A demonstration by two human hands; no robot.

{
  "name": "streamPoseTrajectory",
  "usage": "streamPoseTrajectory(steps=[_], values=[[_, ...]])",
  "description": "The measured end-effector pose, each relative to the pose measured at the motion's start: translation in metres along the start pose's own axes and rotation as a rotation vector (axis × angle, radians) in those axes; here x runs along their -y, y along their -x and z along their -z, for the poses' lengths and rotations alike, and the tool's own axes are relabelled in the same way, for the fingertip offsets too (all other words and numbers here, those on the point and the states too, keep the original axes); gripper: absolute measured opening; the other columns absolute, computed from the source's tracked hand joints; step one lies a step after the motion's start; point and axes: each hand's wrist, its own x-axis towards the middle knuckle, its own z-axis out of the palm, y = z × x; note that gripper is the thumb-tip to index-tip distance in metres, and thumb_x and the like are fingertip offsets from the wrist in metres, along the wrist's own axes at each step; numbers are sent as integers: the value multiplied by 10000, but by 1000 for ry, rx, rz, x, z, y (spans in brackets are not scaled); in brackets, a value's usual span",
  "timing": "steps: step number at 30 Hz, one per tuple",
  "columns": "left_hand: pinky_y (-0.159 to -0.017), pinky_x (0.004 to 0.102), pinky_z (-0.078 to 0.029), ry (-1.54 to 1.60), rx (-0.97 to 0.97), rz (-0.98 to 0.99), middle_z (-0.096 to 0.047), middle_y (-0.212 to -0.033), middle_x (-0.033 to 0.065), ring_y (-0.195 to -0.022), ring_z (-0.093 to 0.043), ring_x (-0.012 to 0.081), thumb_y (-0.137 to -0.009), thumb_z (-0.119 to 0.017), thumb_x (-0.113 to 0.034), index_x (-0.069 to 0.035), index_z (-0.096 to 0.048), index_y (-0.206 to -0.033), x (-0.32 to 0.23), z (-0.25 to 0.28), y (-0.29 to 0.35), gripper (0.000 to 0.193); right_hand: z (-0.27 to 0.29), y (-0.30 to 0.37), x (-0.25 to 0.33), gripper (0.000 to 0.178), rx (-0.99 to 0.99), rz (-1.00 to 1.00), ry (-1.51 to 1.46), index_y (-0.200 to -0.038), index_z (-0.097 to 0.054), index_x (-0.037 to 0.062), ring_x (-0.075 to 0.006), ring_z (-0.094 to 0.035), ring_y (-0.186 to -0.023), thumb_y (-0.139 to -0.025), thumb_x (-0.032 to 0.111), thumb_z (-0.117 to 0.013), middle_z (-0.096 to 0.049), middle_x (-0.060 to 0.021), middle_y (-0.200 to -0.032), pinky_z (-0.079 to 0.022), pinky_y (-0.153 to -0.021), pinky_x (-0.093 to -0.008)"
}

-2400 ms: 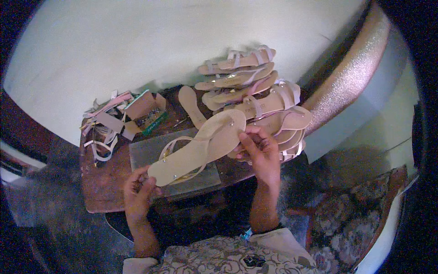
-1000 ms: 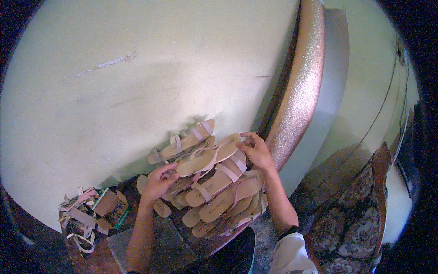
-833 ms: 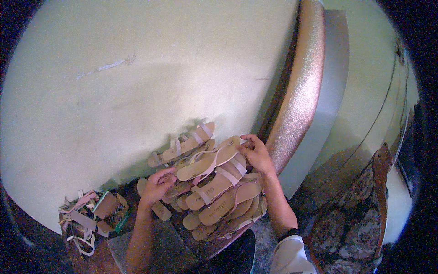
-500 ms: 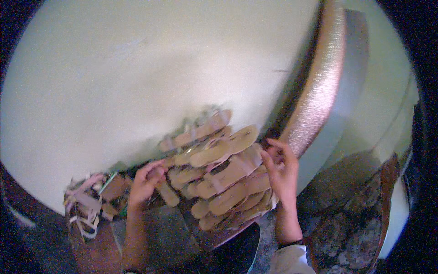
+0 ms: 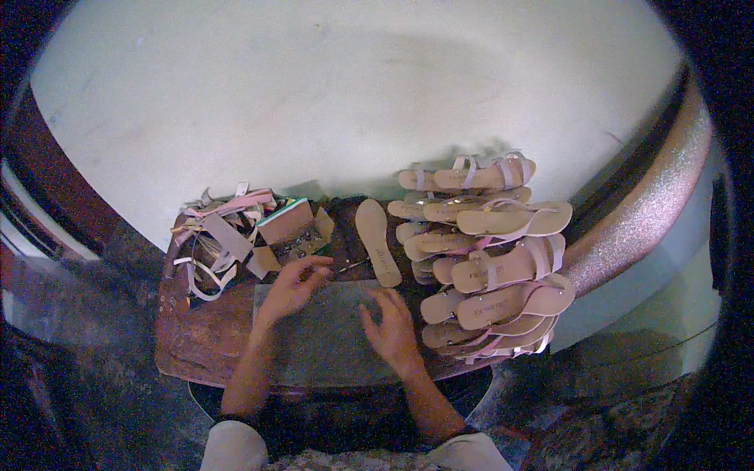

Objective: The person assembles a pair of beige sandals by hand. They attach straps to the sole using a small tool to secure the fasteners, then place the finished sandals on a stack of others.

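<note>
A: Where is the flat, tan shoe sole?
B: It lies on the brown, round-edged surface, near the middle. Its far end points to the wall, and its near end is by the right hand.

A: Is the right hand touching it?
B: The fingertips are just beside the near end. I can't tell if they touch.

A: How are the hands?
B: The right hand is spread, with its thumb away from its fingers. The left hand is a bit blurry, but its fingers are loose and bent, not squeezed together.

A: What is near the left hand?
B: A brown card box with a green edge. It is open and has little bits inside. A thin, dark stick lies between the left hand and the sole.

A: And under the hands?
B: A flat grey sheet.

A: What about the sides?
B: On the right is a big pile of tan sandals with pale straps. They lie on top of each other. On the left, next to the box, is a messy heap of pink and white strips.

A: What's past the sandals?
B: A long, shiny, pinkish roll, by the pale wall.
</note>
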Motion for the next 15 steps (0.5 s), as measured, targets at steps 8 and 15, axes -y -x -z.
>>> streamPoseTrajectory(steps=[8,15], values=[[-722,388,-518,-241,-95,-410,-661,-908,171,-847,-651,309,-848,-568,-96,-14,-614,-993,10,-32,-107,172,-29,-11,-22,505,-104,-186,277,-1257,-454,7,-428,-396,-1178,-844,242,-623,-418,-262,-1251,-331,-1017,-468],[-716,447,-537,-628,57,-151,-645,-893,240,-877,-639,397,-751,-582,-100,30,-607,-887,50,-76,-193,189,-51,-8,-38,683,-136,-245,277,-1351,-298,-32,-461,-315,-1273,-858,312,-623,-314,-312,-1373,-277,-1066,-479]])
